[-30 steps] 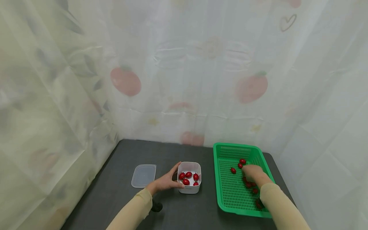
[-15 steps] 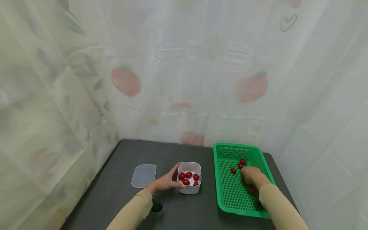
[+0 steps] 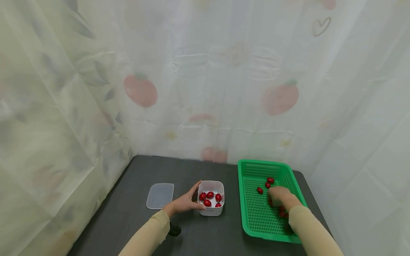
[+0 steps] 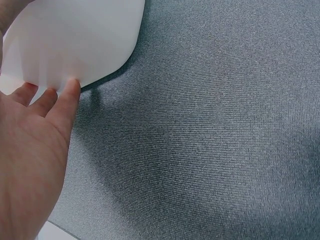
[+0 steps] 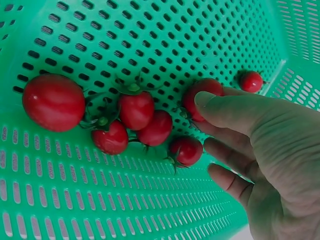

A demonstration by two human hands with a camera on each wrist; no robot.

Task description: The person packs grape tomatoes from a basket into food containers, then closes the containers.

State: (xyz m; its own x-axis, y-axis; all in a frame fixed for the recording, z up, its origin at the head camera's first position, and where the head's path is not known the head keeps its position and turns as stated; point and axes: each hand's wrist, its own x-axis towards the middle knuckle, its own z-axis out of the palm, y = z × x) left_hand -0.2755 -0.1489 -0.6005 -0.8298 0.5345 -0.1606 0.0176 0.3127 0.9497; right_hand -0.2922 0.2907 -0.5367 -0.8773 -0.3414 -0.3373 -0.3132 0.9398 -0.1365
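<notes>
A white square plastic container (image 3: 211,212) stands on the table with several red cherry tomatoes (image 3: 207,202) inside. My left hand (image 3: 184,204) grips its left side, thumb at the front and fingers toward the back; in the left wrist view the fingertips (image 4: 73,86) touch its wall. Inside the green basket (image 3: 256,233), my right hand (image 3: 279,195) pinches a cherry tomato (image 5: 207,90), with the thumb on top of it. Close by lie more tomatoes (image 5: 136,111) with green stems, and a larger-looking one (image 5: 54,102). From the head view, my hand hides the pinched tomato.
A translucent lid (image 3: 160,196) lies flat to the left of the container. Near my left wrist is a small black object (image 3: 174,230), its kind unclear. The dark table (image 3: 179,167) is bounded by printed curtains (image 3: 205,89) at the back and sides.
My right hand has shifted slightly left and nearer within the basket, and tomatoes by its wrist have shifted a little. The left hand and the container stay still.
</notes>
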